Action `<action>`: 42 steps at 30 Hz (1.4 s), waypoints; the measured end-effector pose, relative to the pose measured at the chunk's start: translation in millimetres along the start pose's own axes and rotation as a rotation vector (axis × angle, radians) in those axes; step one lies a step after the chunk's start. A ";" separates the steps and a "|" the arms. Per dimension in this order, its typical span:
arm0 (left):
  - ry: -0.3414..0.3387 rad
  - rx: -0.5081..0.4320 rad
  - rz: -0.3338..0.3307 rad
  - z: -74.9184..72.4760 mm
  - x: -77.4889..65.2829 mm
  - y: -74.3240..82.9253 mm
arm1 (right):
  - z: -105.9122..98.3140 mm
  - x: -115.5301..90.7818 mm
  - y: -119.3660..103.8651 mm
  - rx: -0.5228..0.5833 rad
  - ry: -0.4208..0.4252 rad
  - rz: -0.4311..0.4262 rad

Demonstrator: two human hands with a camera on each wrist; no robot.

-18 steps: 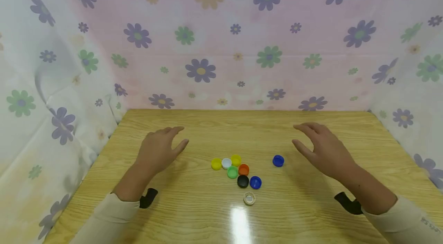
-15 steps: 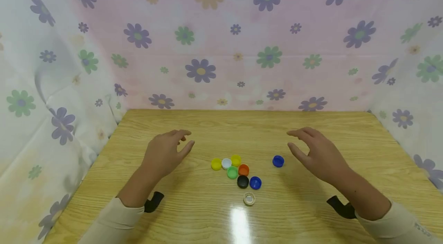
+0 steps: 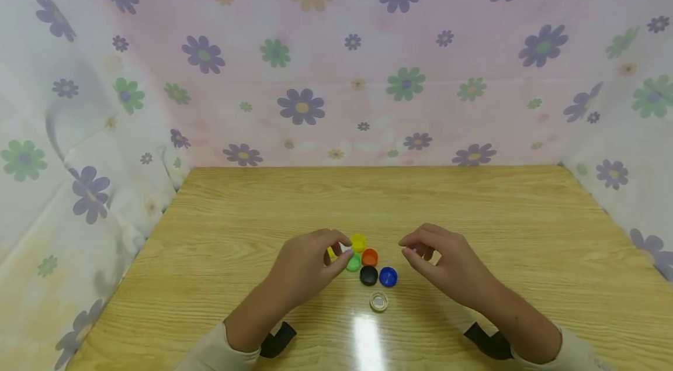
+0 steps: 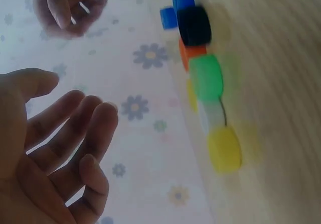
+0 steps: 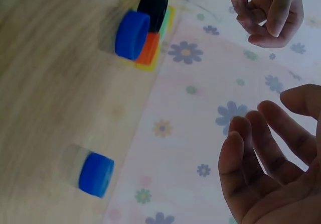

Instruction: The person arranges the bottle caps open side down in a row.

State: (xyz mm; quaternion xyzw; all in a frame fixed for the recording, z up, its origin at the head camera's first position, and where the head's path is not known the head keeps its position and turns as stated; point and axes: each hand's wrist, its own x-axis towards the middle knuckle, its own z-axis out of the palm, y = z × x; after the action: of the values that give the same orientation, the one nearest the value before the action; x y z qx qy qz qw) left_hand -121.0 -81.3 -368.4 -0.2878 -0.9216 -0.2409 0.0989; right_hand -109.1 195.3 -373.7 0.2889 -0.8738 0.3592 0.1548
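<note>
Loose plastic bottle caps lie grouped on the table. A yellow cap [image 3: 358, 243], a green cap [image 3: 354, 263], an orange cap [image 3: 370, 257], a black cap [image 3: 368, 276] and a blue cap [image 3: 388, 277] show in the head view. My left hand [image 3: 305, 266] hovers over the group's left side, partly covering a white cap [image 4: 211, 116] and another yellow cap [image 4: 224, 149]. On the right my right hand [image 3: 447, 260] is held in the air, hiding a second blue cap [image 5: 97, 175] from the head view. Both hands hold nothing, fingers loosely bent.
A beige ring-shaped cap [image 3: 378, 301] sits nearest to me, in front of the black one. The wooden table [image 3: 252, 196] ends at a flowered cloth [image 3: 326, 67] behind and at both sides. A bright reflection lies on the tabletop near me.
Both hands have moved inward and toward me, the left to the right and the right to the left. Their fingers bend more. Visible caps stay in place; the head view has shifted slightly.
</note>
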 end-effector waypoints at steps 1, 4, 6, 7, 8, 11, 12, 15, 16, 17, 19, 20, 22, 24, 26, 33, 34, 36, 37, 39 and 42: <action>-0.032 -0.026 -0.002 2.9 0.0 3.4 | 2.3 -0.8 0.4 0.022 -0.022 0.012; -0.106 -0.064 0.003 11.8 -0.2 9.8 | 8.0 -3.0 2.2 0.076 -0.108 0.065; -0.143 -0.062 0.006 18.0 -1.2 11.8 | 11.4 -4.9 3.7 0.104 -0.177 0.106; -0.160 -0.057 0.007 21.4 -2.0 12.2 | 13.3 -5.8 4.4 0.122 -0.212 0.126; -0.178 -0.052 0.009 25.0 -2.7 12.5 | 15.2 -7.0 4.9 0.136 -0.245 0.142; -0.251 -0.045 0.001 34.7 -5.7 13.4 | 22.0 -10.8 6.5 0.171 -0.335 0.163; -0.274 -0.043 0.000 37.4 -6.7 13.9 | 24.0 -12.0 6.7 0.184 -0.364 0.163; -0.330 -0.028 -0.008 43.3 -10.2 15.2 | 29.8 -15.6 8.0 0.203 -0.442 0.156; -0.340 -0.023 -0.008 44.5 -11.1 15.9 | 30.9 -16.4 8.2 0.207 -0.463 0.155; -0.352 -0.021 -0.011 45.8 -11.7 16.3 | 31.5 -17.1 8.3 0.211 -0.484 0.159; -0.371 -0.022 -0.020 47.8 -12.6 17.0 | 32.0 -17.7 8.3 0.211 -0.521 0.174; -0.379 -0.024 -0.024 48.6 -12.9 17.2 | 32.0 -17.7 8.1 0.211 -0.533 0.179; -0.392 -0.025 -0.031 50.1 -13.4 17.3 | 32.0 -17.4 8.1 0.214 -0.550 0.191; -0.398 -0.024 -0.036 51.2 -13.5 17.2 | 32.0 -16.7 8.4 0.217 -0.563 0.199; -0.399 -0.016 -0.037 52.2 -13.1 16.9 | 32.4 -16.1 9.2 0.216 -0.567 0.199; -0.384 -0.009 -0.014 55.0 -16.1 16.5 | 36.1 -14.6 9.7 0.204 -0.604 0.195; -0.387 -0.009 -0.012 55.3 -16.4 16.5 | 36.7 -14.6 9.8 0.198 -0.605 0.189; -0.393 -0.009 -0.011 55.6 -16.4 16.5 | 37.8 -15.2 10.1 0.181 -0.599 0.173; -0.399 -0.009 -0.013 55.4 -16.1 16.6 | 38.1 -15.2 10.1 0.174 -0.597 0.174; -0.410 -0.010 -0.018 54.8 -15.4 17.1 | 38.8 -15.8 10.0 0.162 -0.589 0.169; -0.425 -0.016 -0.027 53.7 -14.7 18.0 | 39.5 -16.4 9.6 0.152 -0.584 0.164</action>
State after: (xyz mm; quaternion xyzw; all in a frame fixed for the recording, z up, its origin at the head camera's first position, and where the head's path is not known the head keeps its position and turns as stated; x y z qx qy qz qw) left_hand -101.0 -48.6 -412.6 -0.3205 -0.9236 -0.1833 -0.1033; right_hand -104.6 178.9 -414.2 0.3191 -0.8723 0.3369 -0.1543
